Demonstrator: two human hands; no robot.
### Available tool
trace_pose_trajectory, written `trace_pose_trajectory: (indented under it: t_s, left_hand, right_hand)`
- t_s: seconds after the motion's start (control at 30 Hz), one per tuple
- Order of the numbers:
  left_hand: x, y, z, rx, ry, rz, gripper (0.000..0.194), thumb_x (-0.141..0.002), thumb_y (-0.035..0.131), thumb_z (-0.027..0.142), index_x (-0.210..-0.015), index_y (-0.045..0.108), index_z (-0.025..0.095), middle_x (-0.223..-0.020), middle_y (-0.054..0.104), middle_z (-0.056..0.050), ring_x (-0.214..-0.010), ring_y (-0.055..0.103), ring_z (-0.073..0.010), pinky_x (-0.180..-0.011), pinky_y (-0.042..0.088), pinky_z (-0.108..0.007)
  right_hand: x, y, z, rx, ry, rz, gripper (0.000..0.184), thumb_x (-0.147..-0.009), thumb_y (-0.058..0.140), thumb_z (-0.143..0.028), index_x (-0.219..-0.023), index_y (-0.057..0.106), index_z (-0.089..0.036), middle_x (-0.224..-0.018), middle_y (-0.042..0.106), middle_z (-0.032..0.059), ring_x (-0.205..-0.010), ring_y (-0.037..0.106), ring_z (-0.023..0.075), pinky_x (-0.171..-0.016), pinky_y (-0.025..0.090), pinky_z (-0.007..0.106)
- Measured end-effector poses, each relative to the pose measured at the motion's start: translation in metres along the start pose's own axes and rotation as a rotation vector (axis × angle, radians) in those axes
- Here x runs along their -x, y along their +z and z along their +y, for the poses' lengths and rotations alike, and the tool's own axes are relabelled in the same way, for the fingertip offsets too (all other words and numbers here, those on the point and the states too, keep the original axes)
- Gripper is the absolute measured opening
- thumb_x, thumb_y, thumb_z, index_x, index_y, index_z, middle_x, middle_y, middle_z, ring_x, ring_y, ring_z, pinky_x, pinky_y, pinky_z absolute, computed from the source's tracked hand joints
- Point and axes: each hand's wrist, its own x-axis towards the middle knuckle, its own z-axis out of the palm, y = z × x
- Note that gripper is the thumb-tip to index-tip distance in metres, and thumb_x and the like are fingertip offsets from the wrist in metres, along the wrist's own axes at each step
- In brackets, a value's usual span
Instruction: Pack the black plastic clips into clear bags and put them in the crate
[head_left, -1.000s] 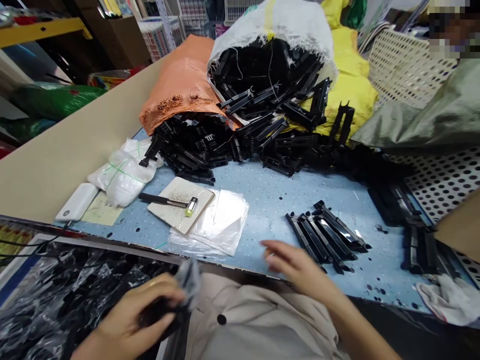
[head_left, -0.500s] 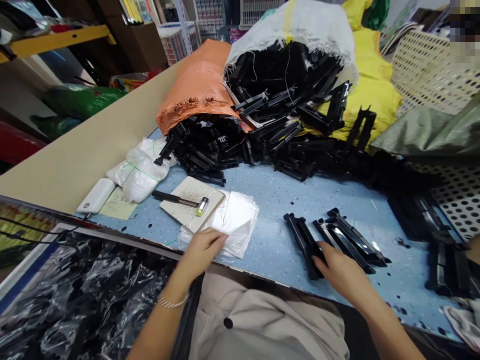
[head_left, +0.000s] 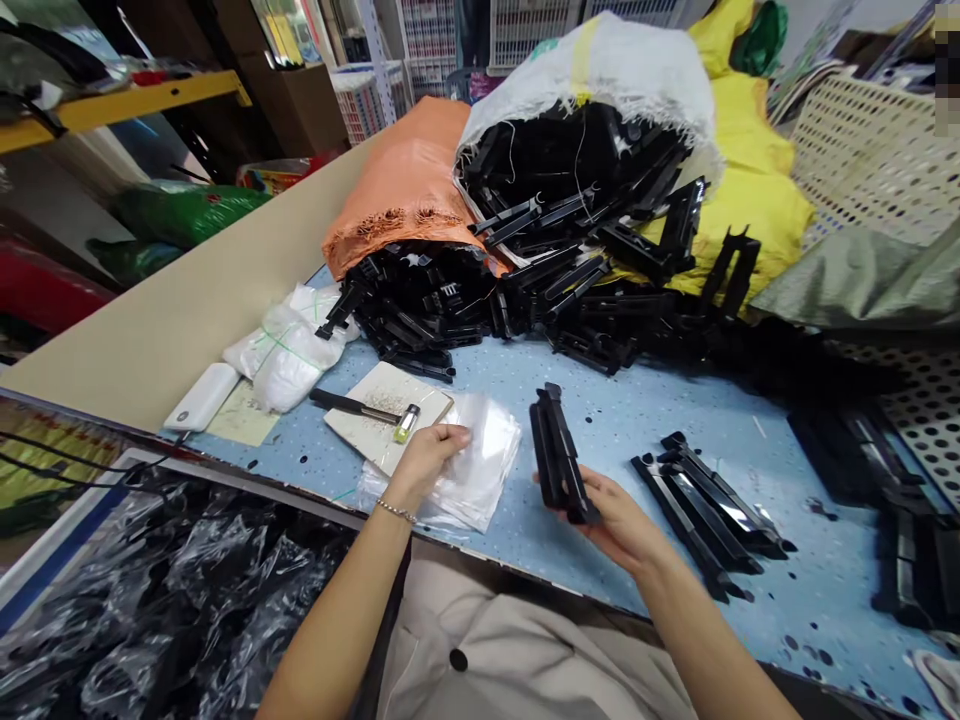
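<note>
My right hand (head_left: pixel 611 515) grips a long black plastic part (head_left: pixel 556 455), perhaps a pair laid together, raised a little over the blue tabletop. At the top of a stack of clear plastic bags (head_left: pixel 480 480), my left hand (head_left: pixel 431 458) pinches a bag between thumb and fingers. A hammer (head_left: pixel 367 407) with a black handle and a yellow-tipped head lies on a pale board (head_left: pixel 375 440), just beyond my left hand. To the right of my right hand, several more black plastic parts (head_left: pixel 701 510) lie side by side on the table.
Orange (head_left: pixel 409 170) and white (head_left: pixel 592 60) sacks spill black parts across the back of the table. A white wrapped bundle (head_left: pixel 285 350) and a white device (head_left: pixel 201 397) are at left. A crate of bagged black parts (head_left: pixel 180 590) stands at lower left.
My right hand has lifted the black part off the table and brought it left toward the bags. My left hand has moved up and right on the bag stack, raising a bag's edge.
</note>
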Motion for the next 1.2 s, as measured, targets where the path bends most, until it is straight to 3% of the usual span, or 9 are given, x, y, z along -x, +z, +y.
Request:
trace_pose_trajectory:
  t_s: [0.17,0.3,0.43,0.63,0.8,0.93,1.07,1.2]
  left_hand:
    - [0.009,0.009,-0.003,0.176,-0.051,0.055,0.032,-0.047,0.084,0.029,-0.059,0.058,0.015,-0.057,0.055,0.004,-0.051,0.047,-0.0069,-0.051,0.034,-0.02]
    - [0.014,0.002,0.004,0.263,-0.061,0.06,0.029,-0.05,0.083,0.029,-0.058,0.059,0.014,-0.06,0.059,0.001,-0.055,0.051,-0.0087,-0.056,0.039,-0.022]
    - [0.016,-0.011,0.009,0.305,-0.022,0.146,0.027,-0.05,0.082,0.025,-0.059,0.059,0.015,-0.065,0.061,0.002,-0.062,0.053,-0.0085,-0.064,0.041,-0.021]
    - [0.014,0.006,0.002,0.284,-0.018,0.103,0.028,-0.045,0.084,0.019,-0.054,0.058,0.014,-0.065,0.062,0.0,-0.062,0.055,-0.0113,-0.062,0.042,-0.024]
    - [0.019,-0.001,0.004,0.306,-0.023,0.113,0.03,-0.049,0.083,0.021,-0.056,0.054,0.015,-0.069,0.066,-0.001,-0.063,0.056,-0.0103,-0.064,0.042,-0.023]
    - [0.022,-0.011,0.004,0.329,0.002,0.172,0.032,-0.053,0.081,0.021,-0.063,0.051,0.016,-0.07,0.064,0.002,-0.062,0.054,-0.008,-0.065,0.041,-0.022]
    - [0.02,0.0,0.0,0.351,0.043,0.186,0.039,-0.053,0.08,0.017,-0.067,0.044,0.018,-0.064,0.057,0.006,-0.058,0.051,-0.0068,-0.063,0.04,-0.021]
    - [0.018,0.014,-0.003,0.308,0.074,0.136,0.039,-0.054,0.079,0.017,-0.067,0.042,0.019,-0.062,0.052,0.007,-0.056,0.047,-0.0065,-0.06,0.039,-0.02]
  right_hand:
    - [-0.048,0.04,-0.004,-0.246,0.095,-0.144,0.028,-0.072,0.075,-0.026,-0.097,0.069,-0.015,-0.086,0.072,0.0067,-0.068,0.066,0.0131,-0.054,0.049,0.019]
    - [-0.074,0.05,0.004,-0.26,0.082,-0.081,0.019,-0.066,0.079,-0.019,-0.081,0.07,-0.011,-0.071,0.07,0.0048,-0.061,0.065,0.0128,-0.053,0.052,0.019]
    - [-0.068,0.042,0.002,-0.286,0.035,-0.011,0.017,-0.068,0.079,-0.022,-0.078,0.069,-0.013,-0.069,0.07,0.0023,-0.062,0.065,0.0105,-0.054,0.052,0.016]
    - [-0.061,0.053,-0.004,-0.309,0.114,-0.183,0.015,-0.072,0.074,-0.017,-0.085,0.068,-0.012,-0.073,0.07,0.0056,-0.063,0.067,0.0138,-0.051,0.053,0.019]
    - [-0.078,0.042,0.004,-0.377,0.123,-0.054,0.008,-0.07,0.071,-0.008,-0.073,0.065,-0.012,-0.069,0.068,0.0061,-0.063,0.067,0.0142,-0.047,0.053,0.016]
    - [-0.07,0.03,0.002,-0.374,0.066,0.006,0.008,-0.07,0.073,-0.01,-0.075,0.067,-0.013,-0.07,0.069,0.0063,-0.066,0.067,0.0142,-0.05,0.053,0.016]
    - [-0.055,0.043,-0.003,-0.348,-0.058,0.003,0.014,-0.07,0.077,-0.021,-0.078,0.069,-0.015,-0.072,0.07,0.0037,-0.065,0.066,0.0133,-0.053,0.054,0.018]
    - [-0.058,0.06,-0.001,-0.323,0.052,-0.123,0.014,-0.072,0.075,-0.019,-0.084,0.069,-0.013,-0.076,0.07,0.0056,-0.067,0.068,0.0146,-0.054,0.054,0.019]
